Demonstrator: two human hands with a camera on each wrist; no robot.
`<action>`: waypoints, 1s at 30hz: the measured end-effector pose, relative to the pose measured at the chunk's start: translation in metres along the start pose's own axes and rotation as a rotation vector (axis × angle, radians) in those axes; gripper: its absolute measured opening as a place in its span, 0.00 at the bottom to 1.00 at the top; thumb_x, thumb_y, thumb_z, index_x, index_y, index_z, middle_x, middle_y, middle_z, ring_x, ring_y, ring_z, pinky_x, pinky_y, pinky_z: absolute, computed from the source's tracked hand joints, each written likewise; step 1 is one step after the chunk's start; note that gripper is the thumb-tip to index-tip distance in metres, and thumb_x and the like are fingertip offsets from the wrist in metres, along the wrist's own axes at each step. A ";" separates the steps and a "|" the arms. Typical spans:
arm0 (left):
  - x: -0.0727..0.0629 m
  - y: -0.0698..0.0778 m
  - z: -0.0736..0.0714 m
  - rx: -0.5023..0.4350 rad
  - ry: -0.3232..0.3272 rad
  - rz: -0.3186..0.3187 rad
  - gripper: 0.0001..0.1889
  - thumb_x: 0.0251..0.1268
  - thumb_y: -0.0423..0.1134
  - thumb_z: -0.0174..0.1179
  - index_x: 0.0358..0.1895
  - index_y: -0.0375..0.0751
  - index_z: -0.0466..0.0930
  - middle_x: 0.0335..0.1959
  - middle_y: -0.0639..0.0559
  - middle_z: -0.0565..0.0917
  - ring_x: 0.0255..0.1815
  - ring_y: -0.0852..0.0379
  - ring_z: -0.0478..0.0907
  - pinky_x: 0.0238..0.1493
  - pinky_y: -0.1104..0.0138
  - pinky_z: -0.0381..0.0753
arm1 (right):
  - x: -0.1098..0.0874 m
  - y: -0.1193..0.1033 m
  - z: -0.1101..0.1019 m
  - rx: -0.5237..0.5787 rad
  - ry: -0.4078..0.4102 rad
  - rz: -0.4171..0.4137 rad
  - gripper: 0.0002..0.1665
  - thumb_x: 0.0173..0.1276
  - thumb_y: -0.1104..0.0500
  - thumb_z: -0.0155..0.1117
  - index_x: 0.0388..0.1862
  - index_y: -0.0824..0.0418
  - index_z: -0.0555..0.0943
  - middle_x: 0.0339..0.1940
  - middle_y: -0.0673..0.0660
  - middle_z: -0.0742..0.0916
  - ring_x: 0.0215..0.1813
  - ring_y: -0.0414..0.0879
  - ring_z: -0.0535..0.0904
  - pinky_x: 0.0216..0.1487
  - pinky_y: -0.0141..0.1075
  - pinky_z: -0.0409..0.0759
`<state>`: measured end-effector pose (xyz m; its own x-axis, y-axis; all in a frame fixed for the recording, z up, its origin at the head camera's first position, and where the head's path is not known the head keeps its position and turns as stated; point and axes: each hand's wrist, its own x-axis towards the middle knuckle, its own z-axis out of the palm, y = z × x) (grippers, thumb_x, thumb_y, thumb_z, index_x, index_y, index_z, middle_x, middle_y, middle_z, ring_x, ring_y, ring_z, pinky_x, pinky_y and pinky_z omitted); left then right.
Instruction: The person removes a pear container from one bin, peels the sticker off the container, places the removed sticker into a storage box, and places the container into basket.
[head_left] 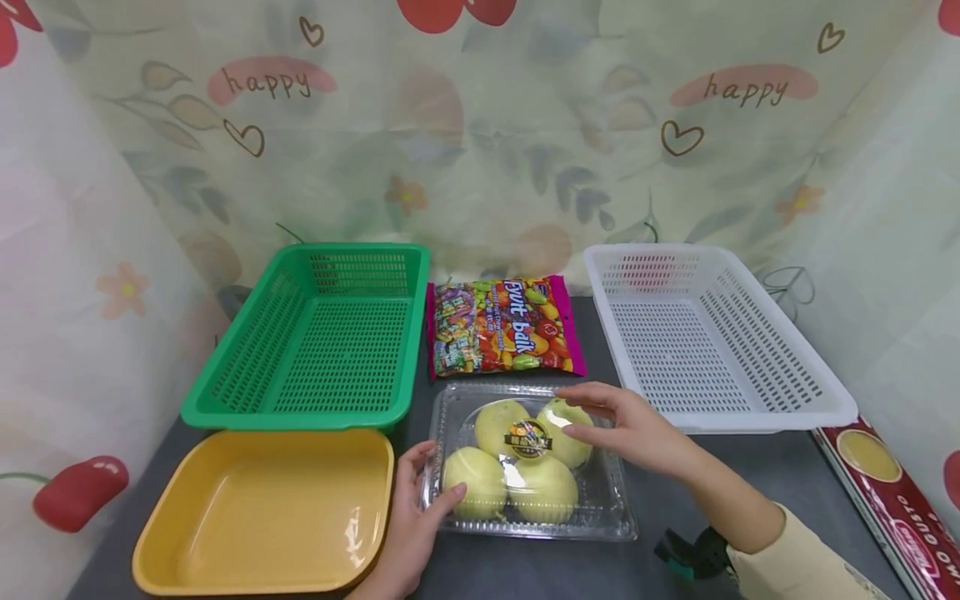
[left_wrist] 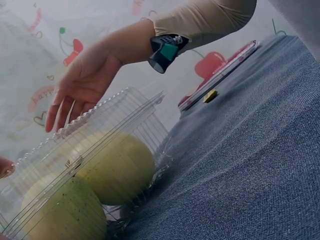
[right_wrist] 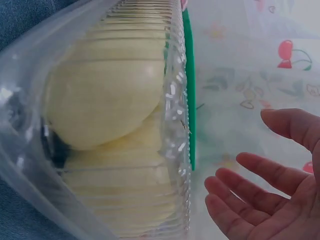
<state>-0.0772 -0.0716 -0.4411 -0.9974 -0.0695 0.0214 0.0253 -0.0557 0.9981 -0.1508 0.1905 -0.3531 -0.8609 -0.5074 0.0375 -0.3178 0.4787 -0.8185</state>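
Observation:
In the head view a clear plastic clamshell box (head_left: 603, 504) of several round, pale yellow-green fruits (head_left: 546, 490) lies on the dark cloth; apples or pears, I cannot tell which. A round dark label (head_left: 528, 438) sits on its lid. My left hand (head_left: 411, 517) holds the box's left side, thumb over the lid's edge and fingers along the outside. Only a fingertip (left_wrist: 6, 167) of it shows in the left wrist view. Above the box's right half hovers my right hand (head_left: 637, 425), fingers extended and holding nothing. The right wrist view shows this hand (right_wrist: 275, 200) apart from the box.
A green basket (head_left: 416, 333) stands back left, with a yellow tray (head_left: 262, 583) before it. Behind the box lies a colorful candy bag (head_left: 510, 327). To the right are a white basket (head_left: 817, 400) and a red package (head_left: 892, 500). A patterned curtain (head_left: 495, 167) closes the back.

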 end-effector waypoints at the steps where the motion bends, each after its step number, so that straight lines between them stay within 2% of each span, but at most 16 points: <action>1: 0.000 0.000 0.000 -0.001 0.000 0.000 0.32 0.58 0.31 0.59 0.64 0.33 0.54 0.69 0.35 0.55 0.73 0.36 0.47 0.71 0.44 0.44 | 0.002 -0.001 0.000 -0.006 -0.011 -0.010 0.28 0.66 0.54 0.60 0.61 0.66 0.72 0.60 0.63 0.78 0.63 0.59 0.72 0.63 0.52 0.70; 6: 0.000 0.001 0.000 -0.004 0.002 -0.002 0.32 0.58 0.31 0.59 0.64 0.33 0.54 0.69 0.35 0.55 0.73 0.36 0.47 0.71 0.44 0.44 | 0.013 -0.007 -0.002 -0.025 -0.077 -0.034 0.27 0.66 0.55 0.60 0.59 0.68 0.73 0.58 0.66 0.79 0.57 0.60 0.76 0.58 0.51 0.74; 8: 0.000 0.001 0.000 0.008 0.002 -0.014 0.32 0.58 0.31 0.59 0.64 0.35 0.54 0.70 0.37 0.54 0.72 0.37 0.49 0.71 0.47 0.48 | 0.016 -0.009 -0.003 -0.035 -0.096 -0.030 0.26 0.66 0.55 0.61 0.59 0.68 0.73 0.57 0.66 0.79 0.56 0.60 0.77 0.57 0.50 0.76; 10: 0.001 0.000 0.000 0.014 -0.002 -0.016 0.32 0.58 0.31 0.59 0.65 0.35 0.54 0.71 0.37 0.52 0.73 0.36 0.48 0.72 0.47 0.48 | 0.019 -0.012 -0.003 -0.042 -0.108 -0.027 0.26 0.66 0.56 0.61 0.58 0.68 0.74 0.57 0.66 0.80 0.56 0.59 0.77 0.57 0.50 0.76; 14: 0.002 0.000 0.000 0.039 -0.051 0.017 0.33 0.62 0.33 0.57 0.68 0.40 0.53 0.75 0.40 0.45 0.75 0.36 0.42 0.72 0.45 0.44 | 0.024 -0.015 -0.003 -0.055 -0.131 -0.027 0.26 0.65 0.55 0.61 0.58 0.68 0.74 0.57 0.65 0.80 0.56 0.58 0.77 0.58 0.48 0.76; 16: 0.002 -0.001 -0.002 0.070 -0.078 0.039 0.32 0.63 0.35 0.56 0.69 0.43 0.54 0.76 0.42 0.44 0.75 0.38 0.39 0.71 0.43 0.39 | 0.026 -0.016 -0.002 -0.058 -0.147 -0.032 0.27 0.65 0.54 0.62 0.58 0.68 0.74 0.57 0.66 0.80 0.56 0.58 0.77 0.58 0.48 0.76; 22: 0.001 -0.004 -0.004 0.175 -0.114 0.072 0.28 0.66 0.38 0.53 0.69 0.46 0.59 0.76 0.47 0.45 0.76 0.43 0.42 0.71 0.44 0.40 | 0.036 -0.018 -0.001 -0.061 -0.191 -0.029 0.25 0.64 0.55 0.63 0.56 0.69 0.75 0.55 0.66 0.80 0.53 0.58 0.78 0.55 0.45 0.78; 27: 0.001 -0.005 -0.004 0.253 -0.124 0.106 0.27 0.68 0.40 0.51 0.69 0.51 0.58 0.77 0.48 0.44 0.76 0.45 0.42 0.71 0.47 0.42 | 0.043 -0.017 -0.002 -0.085 -0.246 -0.005 0.21 0.63 0.58 0.63 0.52 0.69 0.77 0.50 0.65 0.82 0.48 0.52 0.80 0.51 0.41 0.81; 30: 0.001 -0.006 -0.004 0.298 -0.124 0.142 0.27 0.69 0.40 0.51 0.70 0.52 0.57 0.77 0.48 0.44 0.76 0.45 0.43 0.70 0.45 0.44 | 0.046 -0.018 -0.002 -0.106 -0.289 0.007 0.19 0.62 0.58 0.64 0.49 0.67 0.78 0.47 0.63 0.83 0.43 0.46 0.81 0.48 0.38 0.82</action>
<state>-0.0779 -0.0753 -0.4478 -0.9864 0.0672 0.1497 0.1616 0.2397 0.9573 -0.1858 0.1604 -0.3356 -0.7192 -0.6794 -0.1456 -0.3646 0.5473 -0.7533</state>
